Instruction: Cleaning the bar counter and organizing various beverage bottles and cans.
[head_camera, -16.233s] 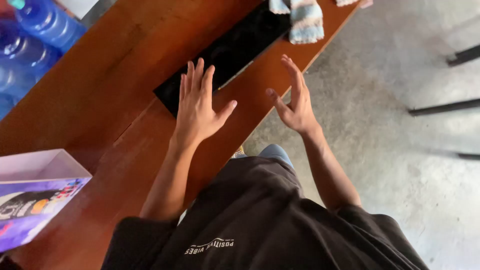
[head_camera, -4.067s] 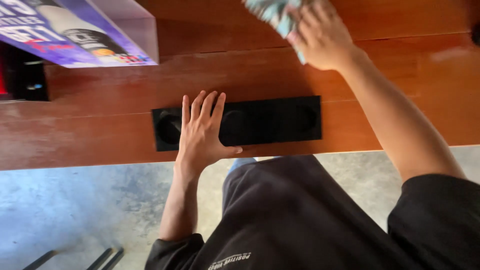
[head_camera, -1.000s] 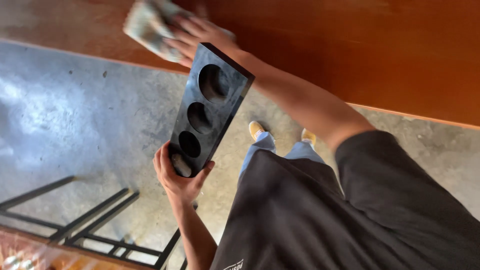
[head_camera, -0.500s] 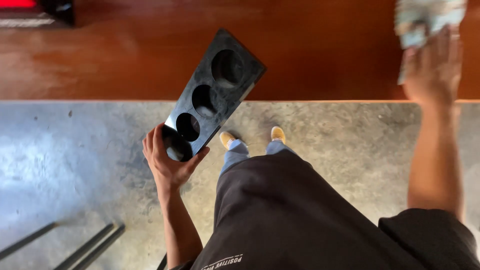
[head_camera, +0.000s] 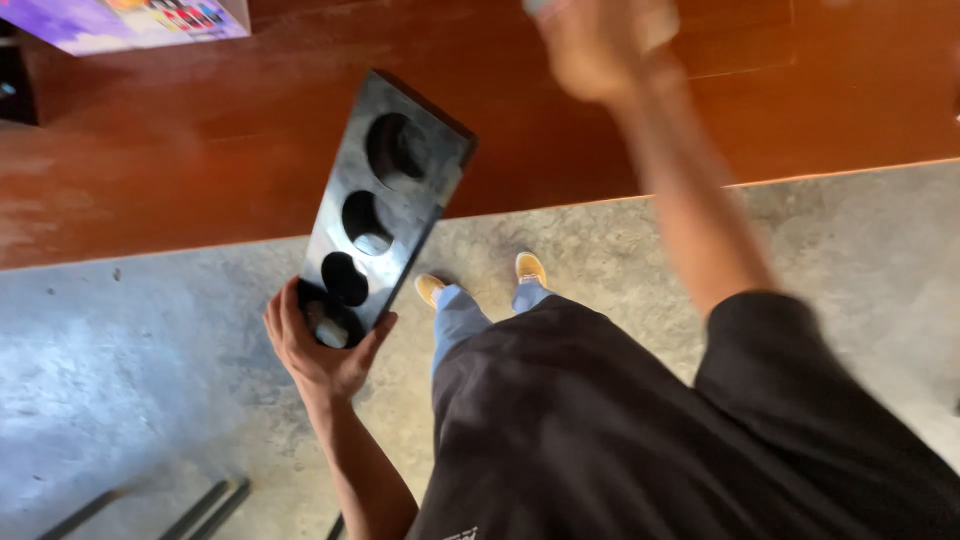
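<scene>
The left hand (head_camera: 325, 350) was closed around the lower end of a stiff, seemingly heavy black four-hole block (head_camera: 385, 200), tilted toward one o'clock over the bench (head_camera: 180, 170). The blurred right hand (head_camera: 600, 45) at twelve o'clock: grip unclear.

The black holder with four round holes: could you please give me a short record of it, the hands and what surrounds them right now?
Left hand: left hand grips the lower end of the black holder, a finger showing through the lowest hole.
Holder pose: lifted off the wooden table, tilted, its upper end over the table edge.
Right hand: right hand is raised over the table, blurred; whether it holds anything cannot be told.
Nearby: a colourful box at the table's far left, grey concrete floor, yellow shoes.
</scene>
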